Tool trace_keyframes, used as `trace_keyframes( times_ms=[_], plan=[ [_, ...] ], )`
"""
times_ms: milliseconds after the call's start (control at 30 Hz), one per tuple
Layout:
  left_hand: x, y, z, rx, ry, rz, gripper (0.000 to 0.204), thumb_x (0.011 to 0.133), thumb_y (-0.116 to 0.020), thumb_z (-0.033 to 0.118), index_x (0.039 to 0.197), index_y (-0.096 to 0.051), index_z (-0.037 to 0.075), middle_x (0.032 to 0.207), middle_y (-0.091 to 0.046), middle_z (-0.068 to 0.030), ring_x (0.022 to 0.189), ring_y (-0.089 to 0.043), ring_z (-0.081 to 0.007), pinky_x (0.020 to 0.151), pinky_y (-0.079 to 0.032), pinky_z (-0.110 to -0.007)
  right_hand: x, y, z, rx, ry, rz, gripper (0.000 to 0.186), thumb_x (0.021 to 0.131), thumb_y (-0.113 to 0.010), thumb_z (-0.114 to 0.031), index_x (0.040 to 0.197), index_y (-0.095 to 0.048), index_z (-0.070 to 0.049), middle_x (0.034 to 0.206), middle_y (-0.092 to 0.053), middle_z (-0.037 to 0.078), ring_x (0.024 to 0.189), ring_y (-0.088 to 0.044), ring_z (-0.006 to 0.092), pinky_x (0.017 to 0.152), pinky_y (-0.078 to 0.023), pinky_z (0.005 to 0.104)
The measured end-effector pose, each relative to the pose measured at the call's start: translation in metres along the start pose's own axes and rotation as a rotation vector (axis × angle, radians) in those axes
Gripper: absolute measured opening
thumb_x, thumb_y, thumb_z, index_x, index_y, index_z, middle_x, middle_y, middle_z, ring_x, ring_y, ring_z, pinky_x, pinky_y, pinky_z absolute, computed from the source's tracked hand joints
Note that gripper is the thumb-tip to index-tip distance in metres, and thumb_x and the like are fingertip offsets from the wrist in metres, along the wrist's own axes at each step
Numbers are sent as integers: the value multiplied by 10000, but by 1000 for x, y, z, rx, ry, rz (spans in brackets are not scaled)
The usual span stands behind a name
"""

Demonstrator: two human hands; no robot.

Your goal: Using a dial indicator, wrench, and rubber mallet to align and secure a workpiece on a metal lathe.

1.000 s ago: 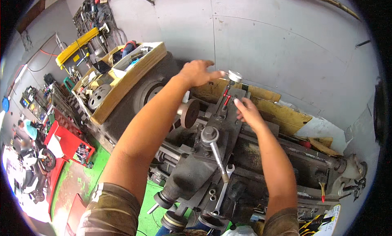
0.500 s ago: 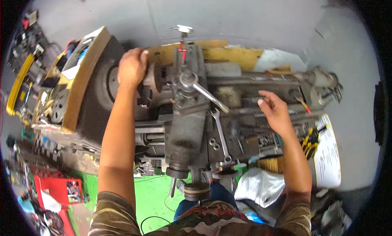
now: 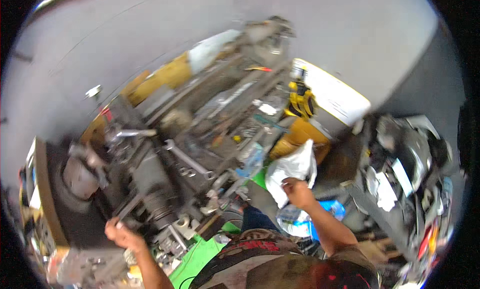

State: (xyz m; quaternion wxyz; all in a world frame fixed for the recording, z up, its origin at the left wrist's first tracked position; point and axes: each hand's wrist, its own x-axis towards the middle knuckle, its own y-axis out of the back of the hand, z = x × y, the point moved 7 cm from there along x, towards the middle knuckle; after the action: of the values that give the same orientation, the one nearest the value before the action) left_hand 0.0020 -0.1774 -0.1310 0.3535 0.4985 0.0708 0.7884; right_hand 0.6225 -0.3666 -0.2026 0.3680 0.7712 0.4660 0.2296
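My left hand is low at the left, beside the front of the dark metal lathe. Its fingers look curled closed; blur hides what they may hold. My right hand hovers in front of a white plastic bag, fingers partly bent and apart, with nothing visible in them. On the lathe, a combination wrench lies beside two small metal rings. Behind it is the tool post handle. The round chuck is at the left, and a dial gauge stands at the back.
Yellow-and-black pliers hang on a white drum at the back right. Below my right forearm is a blue-and-white package. Dark clutter and scrap fill the right side. Green floor shows near my legs.
My view has swung to the right, with the lathe now slanting across it. My left hand has come off the chuck area to the lathe's front; my right hand has left the bed for the bag.
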Motion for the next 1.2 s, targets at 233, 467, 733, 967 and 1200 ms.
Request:
trace_keyframes(
  times_ms=[233, 467, 733, 967, 1200],
  plan=[
    [54, 39, 71, -282, -134, 134, 506, 1140, -462, 407, 1028, -700, -25, 1031, -639, -163, 942, -596, -286, 882, -471, -442, -75, 26, 72, -60, -250, 221, 259, 923, -754, -188, 1110, -787, -11, 897, -774, 210, 816, -764, 382, 776, -609, 466],
    [78, 46, 148, -412, -291, 243, 597, 1136, -479, 496, 843, -713, 31, 708, -621, -81, 610, -556, -215, 578, -453, -361, -152, 171, 142, -282, -334, 850, 243, 895, -764, -175, 1052, -738, 8, 1009, -751, 272, 942, -738, 456, 854, -596, 516],
    [84, 42, 138, -462, -203, 88, 597, 1131, -444, 485, 960, -683, -35, 929, -635, -157, 828, -587, -299, 776, -468, -453, -162, 270, 268, -262, -955, 946, 1111, 723, -933, -627, 1451, -444, 55, 1391, -613, 348, 1282, -615, 519, 1096, -497, 559],
    [82, 85, 114, -244, -260, 95, 449, 1092, -476, 344, 1072, -692, -49, 1142, -656, -158, 1087, -630, -296, 948, -498, -384, -90, 255, 305, -381, -1106, 623, 1599, 656, -612, -1043, 1625, -241, 173, 1547, -521, 372, 1425, -548, 494, 1177, -442, 569],
    [79, 73, 158, -310, -338, 70, 430, 1019, -514, 300, 705, -556, 9, 903, -685, -161, 953, -616, -361, 928, -471, -501, -114, 276, 370, -422, -1308, 517, 1477, 652, -667, -998, 1744, -135, -159, 1553, -555, 310, 1470, -493, 499, 1209, -266, 715]
  ],
)
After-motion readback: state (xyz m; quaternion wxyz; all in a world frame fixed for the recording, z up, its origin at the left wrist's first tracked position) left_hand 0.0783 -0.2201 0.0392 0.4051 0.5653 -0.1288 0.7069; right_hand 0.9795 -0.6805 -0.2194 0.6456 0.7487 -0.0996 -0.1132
